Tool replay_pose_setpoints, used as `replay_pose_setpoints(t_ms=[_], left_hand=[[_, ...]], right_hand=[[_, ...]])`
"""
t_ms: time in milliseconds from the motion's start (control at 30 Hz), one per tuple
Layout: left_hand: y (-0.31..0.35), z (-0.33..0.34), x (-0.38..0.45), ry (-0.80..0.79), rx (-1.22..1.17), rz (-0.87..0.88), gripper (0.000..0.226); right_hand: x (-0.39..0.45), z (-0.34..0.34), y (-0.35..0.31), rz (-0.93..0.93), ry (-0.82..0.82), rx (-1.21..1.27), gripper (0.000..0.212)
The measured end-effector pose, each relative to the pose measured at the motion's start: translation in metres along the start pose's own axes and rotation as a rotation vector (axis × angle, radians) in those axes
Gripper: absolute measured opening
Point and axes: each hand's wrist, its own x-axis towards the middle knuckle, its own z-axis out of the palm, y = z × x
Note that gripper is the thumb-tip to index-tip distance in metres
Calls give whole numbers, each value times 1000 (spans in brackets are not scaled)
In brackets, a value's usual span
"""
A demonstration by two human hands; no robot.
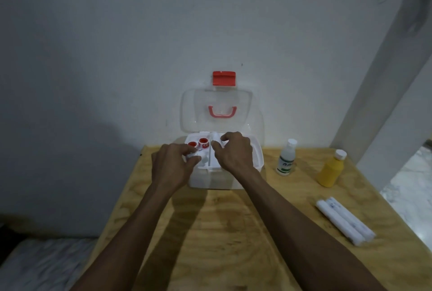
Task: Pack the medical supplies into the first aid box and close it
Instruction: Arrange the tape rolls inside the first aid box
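Note:
The white first aid box [257, 158] stands open at the table's far edge, its clear lid [191, 108] with a red handle and red latch leaning against the wall. Inside the left compartment are two red-capped items [203, 143]. My left hand [171, 164] holds a small white container [194, 157] over that compartment. My right hand [233, 150] pinches a white item [215, 137] at the box's middle divider. On the table to the right stand a white bottle [285, 158] and a yellow bottle [331, 169], with two white rolls [344, 220] lying nearer me.
The wooden table [229, 232] meets a white wall behind the box. Its left edge drops to a dim floor; a pillar and a pale floor lie beyond the right edge.

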Motion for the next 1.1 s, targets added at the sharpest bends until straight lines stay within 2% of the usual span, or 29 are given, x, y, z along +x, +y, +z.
replay_pose_setpoints(t_ms=[233, 400, 567, 867, 1100], left_hand=[[-8, 7, 9, -46, 50, -16, 29], [-11, 10, 13, -58, 68, -23, 29], [-14, 10, 19, -70, 75, -32, 30], [-13, 12, 19, -78, 51, -39, 31], [-1, 2, 5, -1, -43, -16, 34]], right_hand=[[0, 6, -1, -46, -18, -46, 40], [1, 5, 2, -42, -82, -65, 28], [4, 8, 6, -52, -125, -81, 31], [7, 8, 9, -61, -128, -67, 32], [-1, -17, 13, -125, -72, -12, 35]])
